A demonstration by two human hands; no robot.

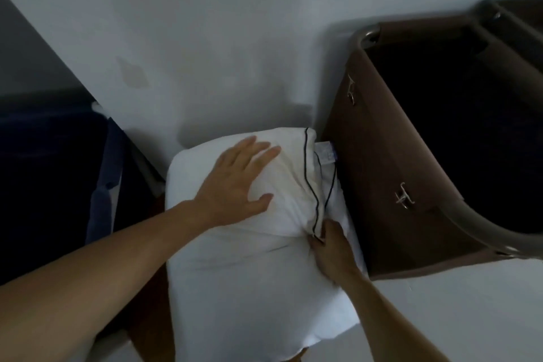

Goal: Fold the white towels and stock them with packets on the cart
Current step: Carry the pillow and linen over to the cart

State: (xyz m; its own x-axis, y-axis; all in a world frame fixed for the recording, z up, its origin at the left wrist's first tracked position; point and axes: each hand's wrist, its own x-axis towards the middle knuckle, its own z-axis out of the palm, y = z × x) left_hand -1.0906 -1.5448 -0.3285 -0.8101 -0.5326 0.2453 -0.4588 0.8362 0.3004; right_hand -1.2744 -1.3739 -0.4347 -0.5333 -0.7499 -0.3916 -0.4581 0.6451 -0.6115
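A pale grey-white wall (235,23) fills the upper half of the scene, seen from the person's head camera. To the right stands a brown fabric cart bag (382,170), open at the top and dark inside, hung on a grey tubular frame (360,38) with rounded corners. At the left edge sits a dark navy fabric bin (50,170), its interior too dim to make out.

Between the two lies a plump white cloth bundle (249,288) edged with thin dark piping. It is just beside the brown bag's side panel and rests on a dark brown surface (152,303) that shows under its left edge.

The left hand (232,182) lies flat on the upper part of the bundle, fingers straight and spread, palm pressing into the cloth. The right hand (329,250) works at the bundle's right side, its fingers curled and gripping the cloth where the piped edge ends, and creases radiate from that spot.

A small white sewn-in label (324,153) pokes out of the bundle's top right corner, next to the bag. Two small silver metal clips (404,197) are fixed to the bag's brown side panel, one above the other.
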